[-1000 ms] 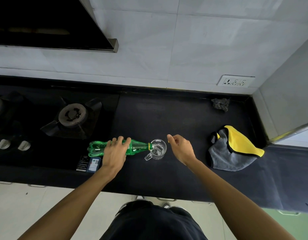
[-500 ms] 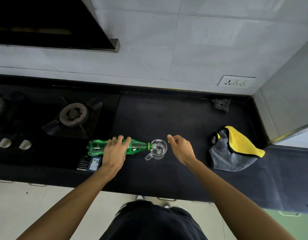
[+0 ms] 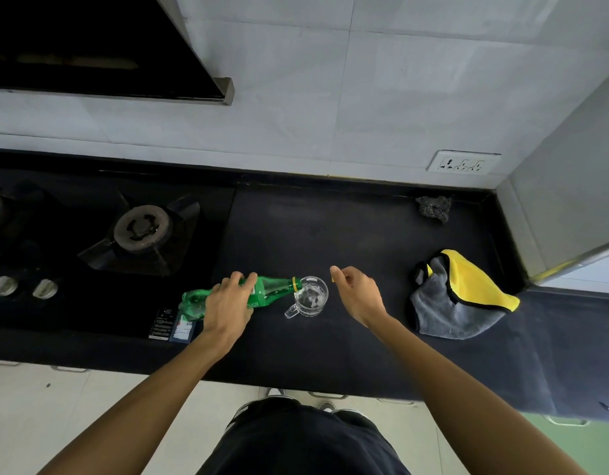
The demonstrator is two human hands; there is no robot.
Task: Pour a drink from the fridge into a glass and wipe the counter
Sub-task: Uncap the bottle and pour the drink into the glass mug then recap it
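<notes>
Bottle (image 3: 275, 286) middle under left hand (image 3: 227, 305); cap (image 3: 332, 279) (yellow sliver) within right fingers (image 3: 338, 271)

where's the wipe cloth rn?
Head view: the grey-and-yellow cloth lies crumpled on the black counter, right of the right hand and glass mug, in front of the scouring pad.

Bottle (image 3: 273, 289) left of glass (image 3: 311, 296), cloth (image 3: 462, 305) right, stove (image 3: 141, 231) far left

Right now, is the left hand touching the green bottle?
Touching. The head view shows the left hand with fingers curled over the green bottle, gripping it, the bottle's mouth at the rim of the glass mug.
</notes>
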